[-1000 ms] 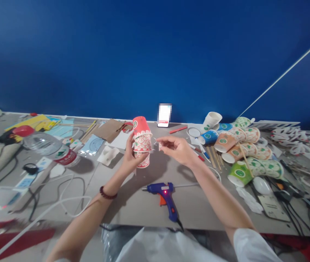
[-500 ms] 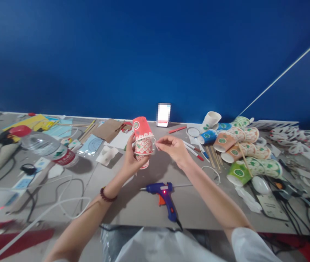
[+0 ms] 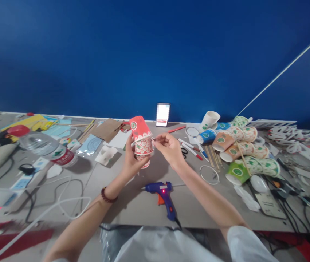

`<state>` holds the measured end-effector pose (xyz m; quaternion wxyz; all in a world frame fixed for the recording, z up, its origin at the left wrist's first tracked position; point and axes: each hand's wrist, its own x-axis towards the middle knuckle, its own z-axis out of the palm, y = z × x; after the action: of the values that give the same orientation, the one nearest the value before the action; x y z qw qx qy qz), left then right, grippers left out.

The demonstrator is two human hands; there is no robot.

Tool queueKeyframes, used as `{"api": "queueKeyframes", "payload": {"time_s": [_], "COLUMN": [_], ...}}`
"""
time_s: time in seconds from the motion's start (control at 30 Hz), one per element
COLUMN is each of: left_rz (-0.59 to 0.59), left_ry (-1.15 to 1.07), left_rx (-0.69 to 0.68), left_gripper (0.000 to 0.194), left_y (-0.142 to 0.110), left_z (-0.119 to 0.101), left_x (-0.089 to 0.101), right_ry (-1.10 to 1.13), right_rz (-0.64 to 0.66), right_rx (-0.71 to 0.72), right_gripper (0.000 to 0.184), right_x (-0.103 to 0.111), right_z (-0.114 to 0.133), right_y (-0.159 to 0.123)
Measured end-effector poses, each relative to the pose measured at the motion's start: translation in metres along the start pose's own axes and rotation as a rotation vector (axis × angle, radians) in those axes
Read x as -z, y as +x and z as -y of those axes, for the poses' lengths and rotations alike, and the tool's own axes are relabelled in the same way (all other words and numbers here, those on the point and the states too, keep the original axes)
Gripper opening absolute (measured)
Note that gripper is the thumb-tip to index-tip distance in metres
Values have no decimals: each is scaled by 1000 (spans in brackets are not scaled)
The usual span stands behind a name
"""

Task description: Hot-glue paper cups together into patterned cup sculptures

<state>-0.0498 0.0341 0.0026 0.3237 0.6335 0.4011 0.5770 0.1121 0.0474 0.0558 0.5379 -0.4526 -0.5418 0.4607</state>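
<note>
Red and white patterned paper cups (image 3: 143, 144), joined in an upright, slightly tilted column, are held off the table by my left hand (image 3: 133, 160), its fingers wrapped round the lower part. The top cup is plain red with a round green and white emblem. My right hand (image 3: 169, 148) is at the column's right side, thumb and forefinger pinched together close to the cup rims. What the pinch holds is too small to make out. Below the hands a blue glue gun (image 3: 162, 190) with an orange trigger lies on its side, its red light lit.
A phone (image 3: 162, 115) leans against the blue wall. Several paper cups (image 3: 238, 171) lie in stacks at right, near wooden sticks (image 3: 212, 157) and markers (image 3: 191, 150). At left are a water bottle (image 3: 48, 147), a power strip (image 3: 30, 182) and looping cables.
My right hand has moved slightly left, bringing its fingertips up to the cups' side. The cup column has tilted a little further left in my left hand.
</note>
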Motion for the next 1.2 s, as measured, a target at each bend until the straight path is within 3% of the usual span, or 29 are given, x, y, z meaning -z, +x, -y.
{"api": "queueKeyframes", "payload": {"time_s": [0.53,1.2], "left_rz": [-5,-15], "left_ry": [82,44], "left_rx": [-71,-33], "left_gripper": [103,105], "left_y": [-4,-7], "left_z": [8,11], "left_x": [-1,-2], "right_ry": [-106,-151], "right_rz": [-29,-40], "right_rx": [40,71], "right_gripper": [15,9], "right_x": [-1,-1], "right_z": [5,4], "right_y": [-4,-5]}}
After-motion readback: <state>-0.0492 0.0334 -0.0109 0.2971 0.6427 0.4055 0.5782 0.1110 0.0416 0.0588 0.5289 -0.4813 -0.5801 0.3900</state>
